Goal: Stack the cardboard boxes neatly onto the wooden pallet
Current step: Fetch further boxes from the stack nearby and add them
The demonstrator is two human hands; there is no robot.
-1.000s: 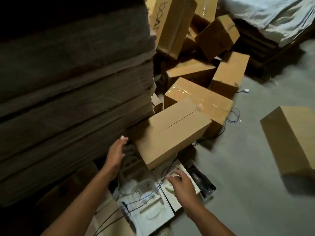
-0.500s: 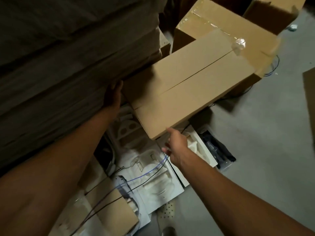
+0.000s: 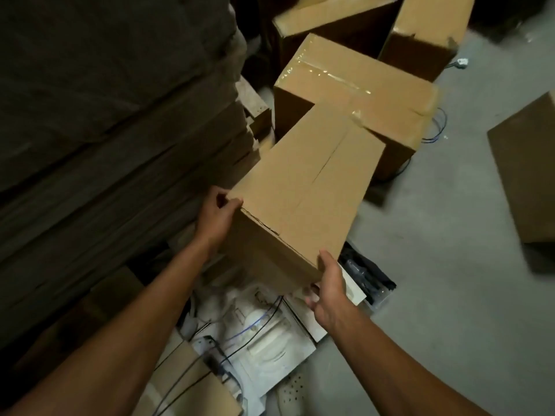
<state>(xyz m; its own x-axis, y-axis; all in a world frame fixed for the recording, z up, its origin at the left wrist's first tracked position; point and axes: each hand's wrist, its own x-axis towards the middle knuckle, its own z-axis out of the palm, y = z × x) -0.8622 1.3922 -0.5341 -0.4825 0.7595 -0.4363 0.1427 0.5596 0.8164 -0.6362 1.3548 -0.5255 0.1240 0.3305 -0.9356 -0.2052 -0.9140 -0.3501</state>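
Head camera, looking down: we see two bare forearms reach up from the bottom edge toward one cardboard box [image 3: 306, 190]. The left hand [image 3: 217, 216] grips the box's near left corner, fingers curled over the top edge. The right hand [image 3: 329, 291] clamps the near right corner, thumb on the top face and fingers tucked under the bottom. The box is plain brown with an untaped seam down its top, and it sits tilted between the hands.

Beneath the hands, white moulded packing trays [image 3: 264, 340] lie on the concrete floor [image 3: 435, 295], with thin dark cables [image 3: 192, 364] trailing over them. A flat brown cardboard piece [image 3: 192, 388] lies at the near edge. A black item in a clear bag [image 3: 366, 277] sits just beside the right hand.

Along the left side, a tall dark stack of flat cardboard sheets [image 3: 120, 115] stands close against the held box and the left hand.

The far end of the held box overlaps a taped box [image 3: 354, 85]; we cannot tell whether they touch. Blue wires [image 3: 435, 136] loop on the floor beside that taped box. Farther back stand two more boxes [image 3: 330, 16], one of them upright [image 3: 429, 28], with a small white connector [image 3: 461, 62] near it. Another box [image 3: 528, 175] lies well apart at the right edge.
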